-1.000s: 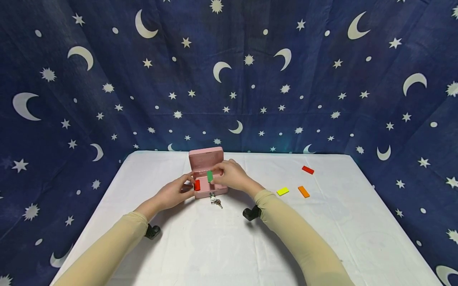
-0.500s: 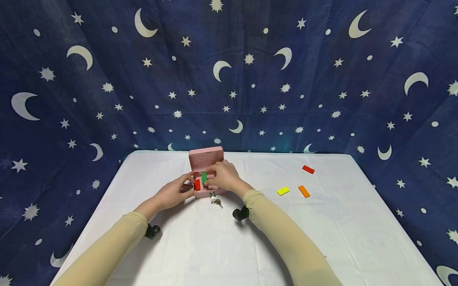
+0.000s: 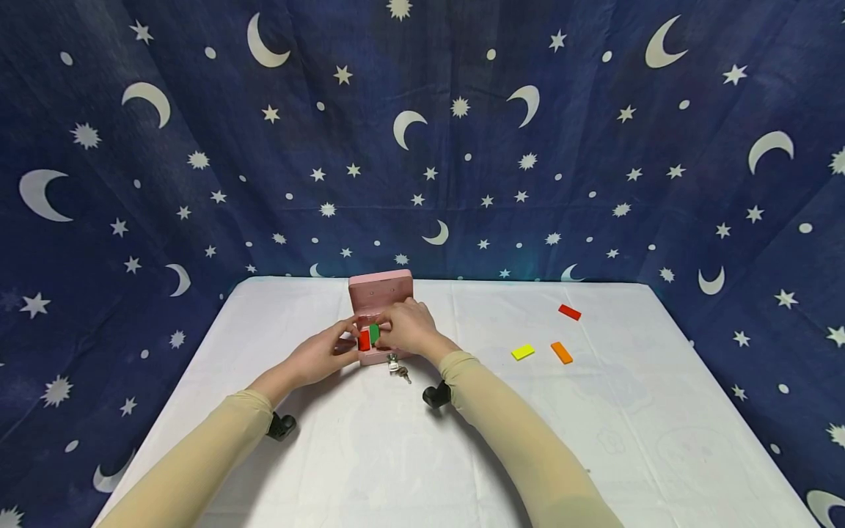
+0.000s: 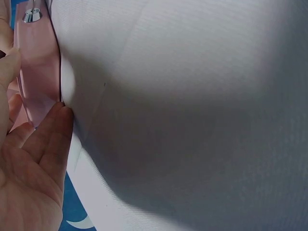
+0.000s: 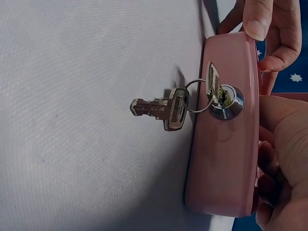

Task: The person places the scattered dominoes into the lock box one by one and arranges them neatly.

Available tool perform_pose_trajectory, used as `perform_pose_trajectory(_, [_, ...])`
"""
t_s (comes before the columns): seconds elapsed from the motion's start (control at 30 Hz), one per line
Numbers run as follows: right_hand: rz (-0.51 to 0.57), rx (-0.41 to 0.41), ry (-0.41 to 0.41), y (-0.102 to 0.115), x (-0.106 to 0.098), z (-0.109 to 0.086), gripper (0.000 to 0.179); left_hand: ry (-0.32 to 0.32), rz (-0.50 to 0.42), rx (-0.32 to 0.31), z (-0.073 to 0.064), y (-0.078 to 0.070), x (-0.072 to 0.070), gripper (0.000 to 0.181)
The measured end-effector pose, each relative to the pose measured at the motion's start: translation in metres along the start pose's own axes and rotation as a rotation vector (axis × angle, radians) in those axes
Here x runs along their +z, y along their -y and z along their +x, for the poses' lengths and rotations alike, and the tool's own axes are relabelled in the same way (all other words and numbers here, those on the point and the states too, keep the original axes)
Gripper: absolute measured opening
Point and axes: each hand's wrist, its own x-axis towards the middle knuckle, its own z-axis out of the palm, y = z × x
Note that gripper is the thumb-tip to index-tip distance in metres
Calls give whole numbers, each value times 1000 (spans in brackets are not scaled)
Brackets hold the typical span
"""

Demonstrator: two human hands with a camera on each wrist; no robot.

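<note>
A small pink cash box (image 3: 378, 358) stands on the table with its lid (image 3: 379, 295) raised. My left hand (image 3: 325, 353) holds the box at its left end, thumb and fingers around the corner, as the left wrist view shows. A red block (image 3: 364, 341) is inside at the left, close to those fingers. My right hand (image 3: 411, 327) reaches into the box and pinches a green block (image 3: 374, 334) just right of the red one. In the right wrist view, a key sits in the front lock (image 5: 233, 106), and a second key (image 5: 176, 109) hangs from its ring.
On the white table (image 3: 370, 455), to the right, lie a yellow block (image 3: 523, 353), an orange block (image 3: 562, 353) and another red block (image 3: 570, 312). A dark blue curtain (image 3: 455, 191) with moons and stars surrounds the table's back and sides.
My right hand has moved left and slightly down inside the box, bringing the green block beside the red one. The left hand has stayed at the box's left end.
</note>
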Motion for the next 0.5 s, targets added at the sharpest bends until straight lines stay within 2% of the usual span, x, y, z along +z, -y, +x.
perform_pose_trajectory(0.17, [12, 19, 14, 1, -1, -1, 38, -2, 6, -3, 2, 2, 0, 71])
perform_pose_trajectory(0.37, [-13, 6, 15, 0, 1, 1, 37, -6, 2, -13, 4, 2, 0, 48])
perform_pose_trajectory(0.5, [-51, -7, 22, 1, 3, 3, 36, -9, 2, -13, 4, 1, 0, 55])
